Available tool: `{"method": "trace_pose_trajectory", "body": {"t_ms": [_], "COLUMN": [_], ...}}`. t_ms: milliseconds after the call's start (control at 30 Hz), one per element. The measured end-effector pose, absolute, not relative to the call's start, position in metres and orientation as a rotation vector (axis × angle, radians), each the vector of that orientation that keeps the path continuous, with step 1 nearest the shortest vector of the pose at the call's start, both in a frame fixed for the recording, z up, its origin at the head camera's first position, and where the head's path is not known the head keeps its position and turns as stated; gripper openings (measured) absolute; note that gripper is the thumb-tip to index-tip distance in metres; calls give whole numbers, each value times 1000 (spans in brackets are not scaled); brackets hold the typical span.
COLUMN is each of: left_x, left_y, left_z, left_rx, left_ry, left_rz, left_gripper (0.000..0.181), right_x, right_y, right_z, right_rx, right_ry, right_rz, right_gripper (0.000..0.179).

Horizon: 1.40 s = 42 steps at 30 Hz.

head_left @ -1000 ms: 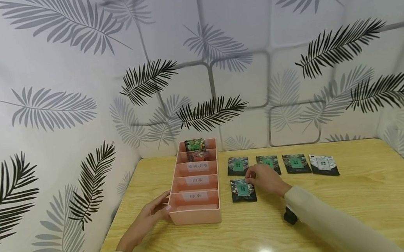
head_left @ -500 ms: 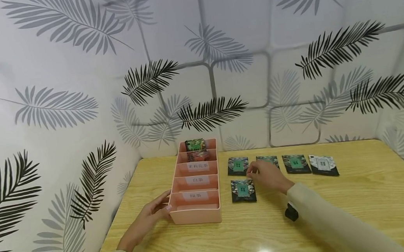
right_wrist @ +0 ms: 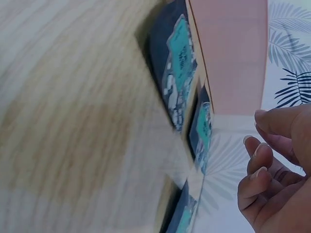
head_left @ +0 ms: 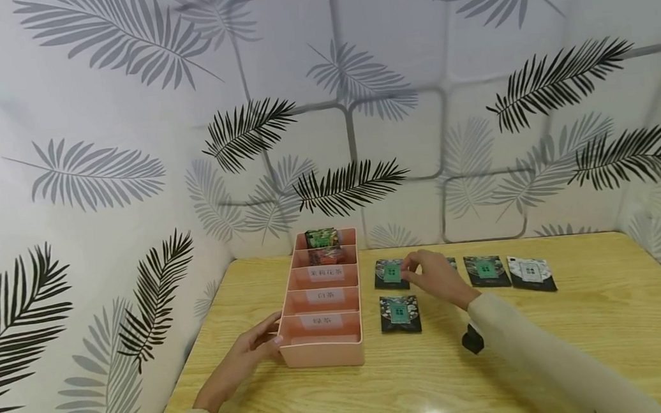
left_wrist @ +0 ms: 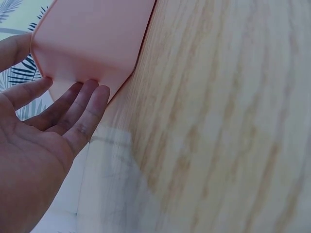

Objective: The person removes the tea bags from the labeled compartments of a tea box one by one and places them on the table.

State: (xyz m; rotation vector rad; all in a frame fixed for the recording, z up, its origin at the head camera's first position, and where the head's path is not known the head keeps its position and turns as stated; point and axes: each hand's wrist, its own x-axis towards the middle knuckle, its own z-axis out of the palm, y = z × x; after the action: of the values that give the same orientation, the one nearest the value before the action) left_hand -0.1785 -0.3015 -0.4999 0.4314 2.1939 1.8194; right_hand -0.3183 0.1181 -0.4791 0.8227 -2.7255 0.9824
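Observation:
A pink box [head_left: 323,355] with several labelled compartments stands left of the table's middle. My left hand [head_left: 246,359] rests fingertips on its left wall and the thumb at the front corner; the left wrist view shows the fingers [left_wrist: 73,109] fairly straight against it. My right hand [head_left: 438,277], fingers loosely curled and holding nothing, hovers by the back-left tea sachet [head_left: 390,274]. A second back-row sachet [head_left: 452,262] is mostly hidden behind that hand. One dark sachet [head_left: 400,315] lies in front, near the box. Further right lie another dark sachet [head_left: 486,271] and a white one [head_left: 531,273].
Green packets [head_left: 322,238] sit in the box's rearmost compartment and red ones [head_left: 326,256] in the compartment before it. Paper labels [head_left: 323,296] mark the nearer compartments. A leaf-patterned wall [head_left: 394,131] borders the wooden table [head_left: 492,374] behind and at left.
My right hand has moved away from the front sachet, up and slightly back, to beside the back-left one. The left hand stays at the box. The sachets lie about where they were.

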Motion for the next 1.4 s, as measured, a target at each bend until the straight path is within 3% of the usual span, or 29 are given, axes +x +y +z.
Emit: {"method": "trace_pose_trajectory", "body": {"t_ms": [1400], "left_x": [-178], "left_y": [-304], "left_z": [-499], "left_rx": [386], "left_ry": [2248], "left_rz": [1796], "left_gripper": [54], "right_x": [-337], "right_y": [17], "right_z": [-453], "right_rx": [923], "right_ry": [-2614], "right_rz": [1085], "right_gripper": [19]}}
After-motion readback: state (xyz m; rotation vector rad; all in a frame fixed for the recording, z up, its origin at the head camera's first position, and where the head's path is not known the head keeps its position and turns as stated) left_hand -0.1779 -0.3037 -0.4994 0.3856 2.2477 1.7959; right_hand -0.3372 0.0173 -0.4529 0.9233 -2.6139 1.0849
